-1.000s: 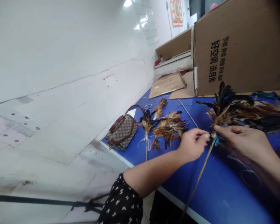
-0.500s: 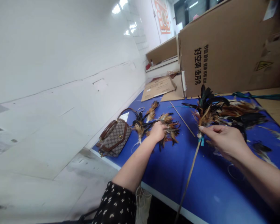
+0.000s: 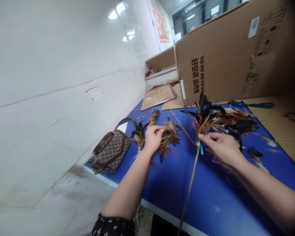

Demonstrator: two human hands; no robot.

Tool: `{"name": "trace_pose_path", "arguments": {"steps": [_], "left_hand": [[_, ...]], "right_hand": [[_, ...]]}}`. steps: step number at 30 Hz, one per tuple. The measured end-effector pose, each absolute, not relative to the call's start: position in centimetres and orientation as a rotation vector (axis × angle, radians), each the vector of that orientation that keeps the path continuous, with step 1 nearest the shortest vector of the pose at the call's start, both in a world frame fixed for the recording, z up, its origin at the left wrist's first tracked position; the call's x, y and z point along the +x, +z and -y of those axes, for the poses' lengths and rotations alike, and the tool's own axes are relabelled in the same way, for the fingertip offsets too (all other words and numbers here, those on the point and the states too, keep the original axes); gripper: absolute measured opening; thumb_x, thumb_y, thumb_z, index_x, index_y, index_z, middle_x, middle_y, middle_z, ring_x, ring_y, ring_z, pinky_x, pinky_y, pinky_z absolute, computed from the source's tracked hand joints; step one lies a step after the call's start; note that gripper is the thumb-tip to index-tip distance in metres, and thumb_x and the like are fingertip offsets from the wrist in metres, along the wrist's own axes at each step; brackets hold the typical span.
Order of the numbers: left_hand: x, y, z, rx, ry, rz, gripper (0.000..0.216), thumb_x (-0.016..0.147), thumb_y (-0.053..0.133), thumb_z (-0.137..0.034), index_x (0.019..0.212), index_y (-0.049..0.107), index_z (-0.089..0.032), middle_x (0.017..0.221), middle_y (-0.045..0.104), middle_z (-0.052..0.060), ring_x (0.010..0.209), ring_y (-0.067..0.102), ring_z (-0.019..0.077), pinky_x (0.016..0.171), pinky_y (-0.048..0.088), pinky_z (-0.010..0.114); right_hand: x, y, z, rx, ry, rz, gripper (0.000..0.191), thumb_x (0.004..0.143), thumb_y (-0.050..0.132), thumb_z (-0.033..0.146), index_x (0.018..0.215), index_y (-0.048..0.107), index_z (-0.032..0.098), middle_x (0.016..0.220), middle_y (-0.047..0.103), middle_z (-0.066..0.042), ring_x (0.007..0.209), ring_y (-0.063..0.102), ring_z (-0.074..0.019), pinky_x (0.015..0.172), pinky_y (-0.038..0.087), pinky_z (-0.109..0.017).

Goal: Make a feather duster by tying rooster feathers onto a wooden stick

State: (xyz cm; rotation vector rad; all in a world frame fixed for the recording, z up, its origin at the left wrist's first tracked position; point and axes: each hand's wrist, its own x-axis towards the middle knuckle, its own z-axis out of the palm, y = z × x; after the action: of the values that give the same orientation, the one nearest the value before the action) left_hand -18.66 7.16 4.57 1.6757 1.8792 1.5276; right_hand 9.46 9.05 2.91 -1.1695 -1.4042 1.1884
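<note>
Two hands work over a blue tabletop. Left hand: grip pinched narrow on the loose feathers, heaped toward the tabletop's left edge. Right hand: grip closed on the feathered stick at its teal binding, with the plumes lying on the tabletop to the right. A handbag sits beside the heap and a cardboard box stands behind.

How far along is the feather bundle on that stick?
Done: a thick feather bundle already sits at the top of the stick, with teal binding at its base. In hand: the right hand pinches that base while the left hand picks at the loose feathers on the blue table. Left: that pile is not yet on the stick.
</note>
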Motion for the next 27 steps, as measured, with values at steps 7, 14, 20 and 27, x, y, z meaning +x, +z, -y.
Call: {"name": "trace_pose_path", "arguments": {"steps": [7,14,20,27], "left_hand": [[-8.6,3.1,-5.7,0.811,1.400,-1.087,0.038,0.063,0.090,-0.036,0.080,0.071,-0.008,0.077,0.068,0.009,0.059,0.051,0.0092,0.054,0.034,0.024],[-5.6,2.9,-5.3,0.808,1.356,-1.077,0.035,0.066,0.089,-0.035,0.078,0.070,-0.008,0.062,0.059,0.002,0.053,0.050,0.0083,0.054,0.035,0.025],[-5.7,3.5,-4.8,0.829,1.338,-1.145,0.027,0.068,0.084,-0.030,0.077,0.071,-0.010,0.062,0.060,0.002,0.054,0.052,0.0089,0.056,0.038,0.025],[-5.3,3.6,-4.5,0.856,1.331,-1.180,0.038,0.065,0.090,-0.037,0.081,0.070,-0.009,0.069,0.064,0.003,0.060,0.057,0.0089,0.061,0.045,0.024]], "right_hand": [[9.3,2.9,-8.4,-1.072,1.260,1.388,0.050,0.080,0.075,0.060,0.059,0.055,0.019,0.050,0.038,0.005,0.046,0.026,-0.0082,0.043,0.018,-0.025],[9.3,2.9,-8.3,-1.094,1.281,1.325,0.048,0.077,0.077,0.060,0.061,0.059,0.019,0.048,0.038,0.006,0.044,0.026,-0.0083,0.041,0.017,-0.025],[9.4,2.9,-8.3,-1.086,1.240,1.405,0.046,0.078,0.075,0.059,0.061,0.062,0.018,0.048,0.038,0.005,0.044,0.027,-0.0086,0.042,0.018,-0.025],[9.2,2.9,-8.2,-1.079,1.154,1.451,0.046,0.079,0.074,0.058,0.059,0.061,0.019,0.048,0.044,0.004,0.044,0.032,-0.0097,0.043,0.023,-0.026]]}}
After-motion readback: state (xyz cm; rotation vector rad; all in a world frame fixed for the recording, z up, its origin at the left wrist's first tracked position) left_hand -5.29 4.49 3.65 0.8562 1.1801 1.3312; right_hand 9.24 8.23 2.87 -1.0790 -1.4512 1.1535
